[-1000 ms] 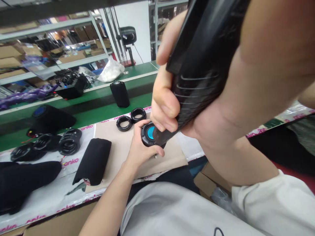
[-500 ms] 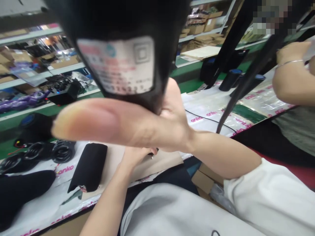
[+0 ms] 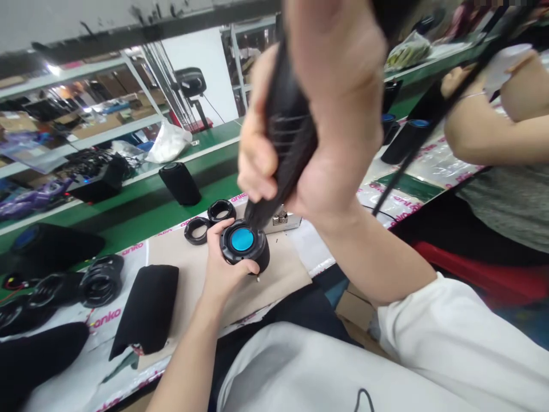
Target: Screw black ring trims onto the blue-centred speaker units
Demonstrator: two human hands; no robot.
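Observation:
My right hand [image 3: 330, 126] is wrapped round a black electric screwdriver [image 3: 289, 123], large and blurred close to the camera. The screwdriver slants down, its lower end over the rim of a black cylindrical speaker [image 3: 259, 252] with a blue disc on top; its bit cannot be made out. My left hand [image 3: 225, 257] grips that speaker from the left, with the thumb at the near side and fingers round the far side. Two black rings [image 3: 197, 230] lie just behind the left hand. A black cloth-covered speaker body [image 3: 148, 306] rests on the left.
Beige cardboard [image 3: 274, 286] covers the work spot. Several black rings [image 3: 100, 280] sit at left. Another black speaker [image 3: 180, 183] stands on the green bench [image 3: 137, 203]. A metal box [image 3: 285, 222] is behind the screwdriver. At right, a co-worker's arm [image 3: 484, 129] reaches in.
The screwdriver, earlier raised in front of the camera with its label showing, has swung down to the speaker. The right thumb no longer covers the view, so the left hand's speaker shows.

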